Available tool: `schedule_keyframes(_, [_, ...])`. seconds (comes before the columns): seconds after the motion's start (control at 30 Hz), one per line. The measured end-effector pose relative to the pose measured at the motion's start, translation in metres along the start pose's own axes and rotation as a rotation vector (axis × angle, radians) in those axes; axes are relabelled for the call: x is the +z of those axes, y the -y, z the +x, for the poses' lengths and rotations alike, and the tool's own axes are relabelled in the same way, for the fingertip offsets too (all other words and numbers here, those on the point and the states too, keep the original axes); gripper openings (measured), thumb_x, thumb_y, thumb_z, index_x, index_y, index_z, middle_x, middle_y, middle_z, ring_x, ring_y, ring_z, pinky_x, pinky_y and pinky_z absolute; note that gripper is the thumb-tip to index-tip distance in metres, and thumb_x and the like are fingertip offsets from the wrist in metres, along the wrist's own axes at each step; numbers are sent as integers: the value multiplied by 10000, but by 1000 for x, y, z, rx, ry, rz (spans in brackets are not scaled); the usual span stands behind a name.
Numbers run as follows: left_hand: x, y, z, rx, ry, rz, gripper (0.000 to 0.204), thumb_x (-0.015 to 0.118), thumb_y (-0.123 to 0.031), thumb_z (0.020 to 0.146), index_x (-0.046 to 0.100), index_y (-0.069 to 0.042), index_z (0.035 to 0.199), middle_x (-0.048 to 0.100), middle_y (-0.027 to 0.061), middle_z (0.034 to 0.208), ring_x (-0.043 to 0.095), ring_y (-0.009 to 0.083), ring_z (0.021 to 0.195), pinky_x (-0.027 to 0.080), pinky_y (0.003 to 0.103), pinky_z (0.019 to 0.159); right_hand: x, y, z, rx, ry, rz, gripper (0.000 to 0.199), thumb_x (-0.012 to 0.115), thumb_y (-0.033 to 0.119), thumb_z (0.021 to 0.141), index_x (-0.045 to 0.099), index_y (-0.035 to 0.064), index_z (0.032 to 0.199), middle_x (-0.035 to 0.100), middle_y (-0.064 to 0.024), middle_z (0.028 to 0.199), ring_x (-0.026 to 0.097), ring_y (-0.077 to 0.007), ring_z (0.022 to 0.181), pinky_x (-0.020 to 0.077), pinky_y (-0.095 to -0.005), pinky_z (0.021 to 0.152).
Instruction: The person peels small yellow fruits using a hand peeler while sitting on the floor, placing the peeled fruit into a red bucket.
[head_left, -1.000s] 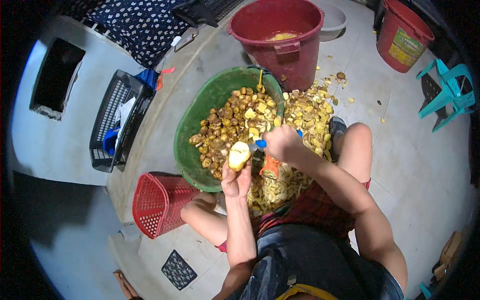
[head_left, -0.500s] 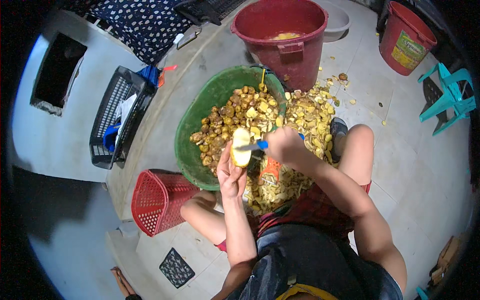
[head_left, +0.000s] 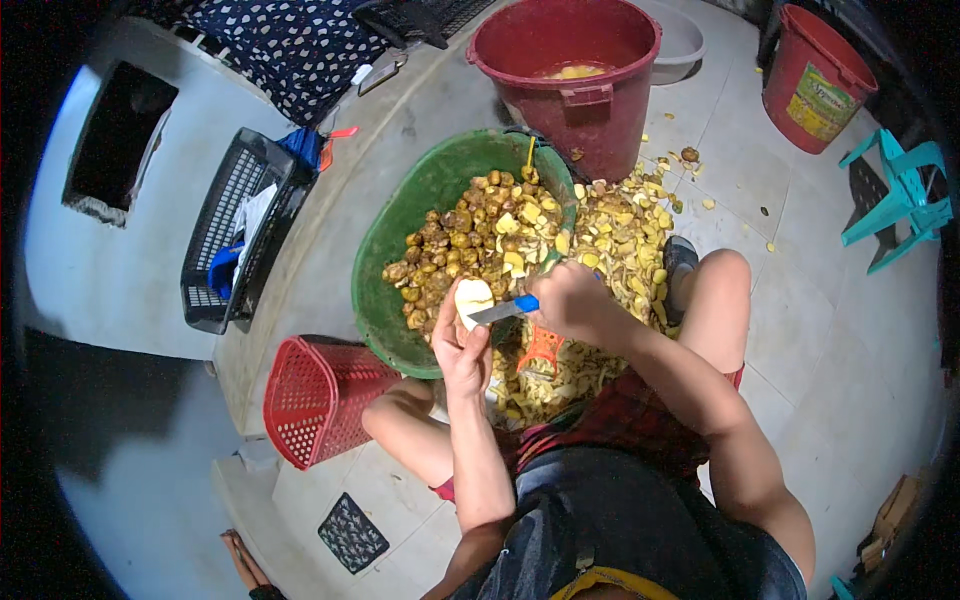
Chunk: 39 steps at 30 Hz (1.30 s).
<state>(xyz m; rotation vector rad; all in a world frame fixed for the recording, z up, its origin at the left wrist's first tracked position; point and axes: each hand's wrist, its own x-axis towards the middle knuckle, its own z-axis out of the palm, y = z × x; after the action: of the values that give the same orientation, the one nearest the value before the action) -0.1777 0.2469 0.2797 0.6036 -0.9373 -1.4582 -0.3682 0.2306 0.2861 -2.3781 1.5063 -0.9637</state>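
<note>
My left hand (head_left: pixel 463 350) grips a peeled, pale potato (head_left: pixel 473 300) upright between thumb and fingers, over the near rim of the green tub. My right hand (head_left: pixel 572 300) is closed round the blue handle of a knife (head_left: pixel 497 311). The blade points left and its tip meets the lower part of the potato. Brown unpeeled potatoes (head_left: pixel 450 240) fill the green tub (head_left: pixel 372 290), with cut yellow pieces (head_left: pixel 520 215) on its right side. Below my right hand lies an orange-handled tool (head_left: pixel 542 350), perhaps a peeler.
Peelings (head_left: pixel 625 235) are heaped on the floor between my legs and beyond the tub. A large red bucket (head_left: pixel 580 115) with yellow pieces inside stands behind. A red perforated basket (head_left: pixel 325 400) sits left; a black crate (head_left: pixel 225 240) lies further left. A turquoise stool (head_left: pixel 895 200) is far right.
The potato now shows a rounder, shorter face than the long oval before. More of the knife blade shows, slightly lower against it. Both hands have shifted only a little.
</note>
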Motion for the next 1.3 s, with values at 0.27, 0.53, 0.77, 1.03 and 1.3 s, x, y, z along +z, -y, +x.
schedule_keyframes(0.27, [-6,10,-5,44,-32,184,681,768,-90,756,406,41,1318,559,146,1211,573,240,1082,476,361,931,7,1,-1,-25,34,-95,117,599,162,697,615,59,644,611,-158,622,629,-340,570,510,-436,533])
schedule_keyframes(0.53, [-2,10,-3,5,20,37,630,754,-105,773,434,38,1296,590,161,1150,613,268,1007,526,390,873,3,-20,22,295,191,-181,151,583,164,752,669,44,721,647,-162,700,659,-340,705,537,-430,652])
schedule_keyframes(0.77, [-5,14,-4,39,-65,133,660,771,-122,760,430,54,1296,585,152,1170,600,248,1031,524,375,865,6,0,-1,-28,61,-85,124,590,152,725,612,56,649,585,-136,603,615,-304,575,499,-431,537])
schedule_keyframes(1.03, [1,9,-6,-18,-35,93,636,780,-194,757,457,35,1254,579,115,1175,583,217,1059,502,395,899,5,-14,16,242,196,-101,129,597,154,725,629,33,695,627,-164,672,642,-333,639,526,-448,614])
schedule_keyframes(1.3, [0,22,-5,-10,-9,44,578,735,-41,773,450,16,1272,561,153,1214,573,240,1085,468,365,946,14,-33,20,385,251,-135,118,565,101,737,658,29,749,658,-172,741,660,-336,683,540,-426,645])
